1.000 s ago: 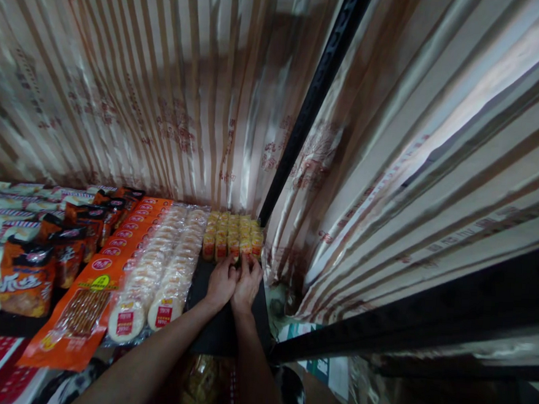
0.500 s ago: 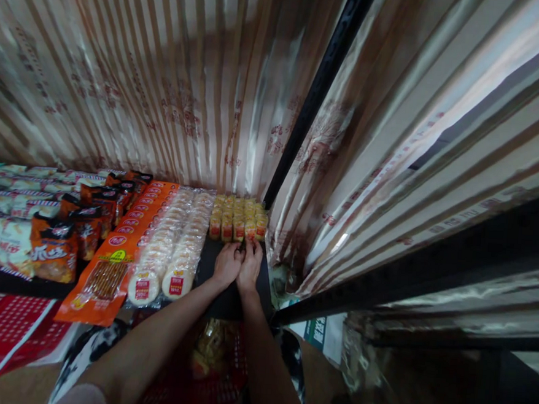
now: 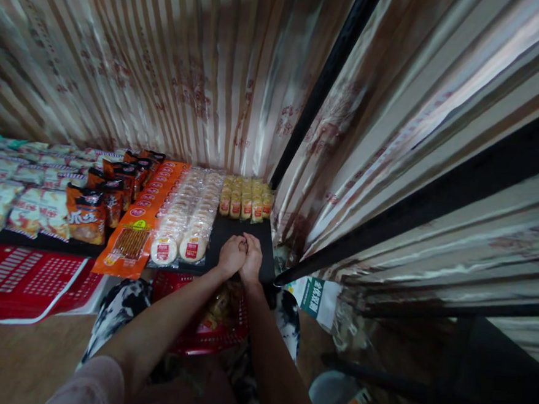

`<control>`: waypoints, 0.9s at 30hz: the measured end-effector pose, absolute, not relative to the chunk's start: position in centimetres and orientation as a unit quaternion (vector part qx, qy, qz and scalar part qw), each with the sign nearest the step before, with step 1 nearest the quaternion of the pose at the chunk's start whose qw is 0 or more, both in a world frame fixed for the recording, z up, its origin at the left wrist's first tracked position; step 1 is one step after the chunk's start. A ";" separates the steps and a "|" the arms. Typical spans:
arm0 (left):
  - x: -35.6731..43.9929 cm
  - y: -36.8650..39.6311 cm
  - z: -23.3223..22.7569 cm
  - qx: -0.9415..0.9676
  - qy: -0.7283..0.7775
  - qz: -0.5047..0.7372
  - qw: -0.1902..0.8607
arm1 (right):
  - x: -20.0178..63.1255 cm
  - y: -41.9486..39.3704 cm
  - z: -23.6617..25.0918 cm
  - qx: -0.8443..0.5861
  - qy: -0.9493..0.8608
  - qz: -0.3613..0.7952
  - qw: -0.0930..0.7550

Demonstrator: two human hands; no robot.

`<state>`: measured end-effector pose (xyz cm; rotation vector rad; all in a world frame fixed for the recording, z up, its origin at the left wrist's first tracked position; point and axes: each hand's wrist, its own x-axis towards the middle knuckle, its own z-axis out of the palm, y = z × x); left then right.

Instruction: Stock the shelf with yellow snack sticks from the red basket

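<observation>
My left hand (image 3: 232, 255) and my right hand (image 3: 251, 256) are pressed together above the black shelf (image 3: 225, 228). Both have curled, closed fingers, and whatever lies between them, if anything, is hidden. Just beyond them, small yellow packaged snacks (image 3: 245, 208) with red labels stand in tidy rows, apart from my fingers. To the left of my hands lie two rows of round white packaged crackers (image 3: 193, 247), then a row of orange packets (image 3: 131, 241) of brown sticks.
Black-and-orange snack bags (image 3: 85, 217) and white snack bags (image 3: 29, 210) fill the shelf's left. Below are a red basket (image 3: 28, 283) and another red basket (image 3: 186, 344) holding packets between my knees. A black post (image 3: 324, 83) rises at the corner before striped curtains (image 3: 205, 68).
My hands have drawn back from the front of the yellow snacks toward me, still together. The view has tilted down, showing more of the basket between my legs.
</observation>
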<state>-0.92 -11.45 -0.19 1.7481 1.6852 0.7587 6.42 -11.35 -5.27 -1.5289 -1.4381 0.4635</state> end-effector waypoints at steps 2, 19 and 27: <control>-1.0 -12.2 -0.3 0.656 0.633 0.287 0.295 | 6.3 -12.3 -5.0 -0.630 -0.591 0.187 0.468; -3.8 -20.2 -2.7 0.682 0.586 0.331 0.287 | 4.5 -20.4 -5.7 -0.590 -0.642 0.145 0.466; -5.3 -24.4 -6.3 0.673 0.599 0.305 0.307 | 4.1 -24.1 -11.8 -0.577 -0.683 0.159 0.418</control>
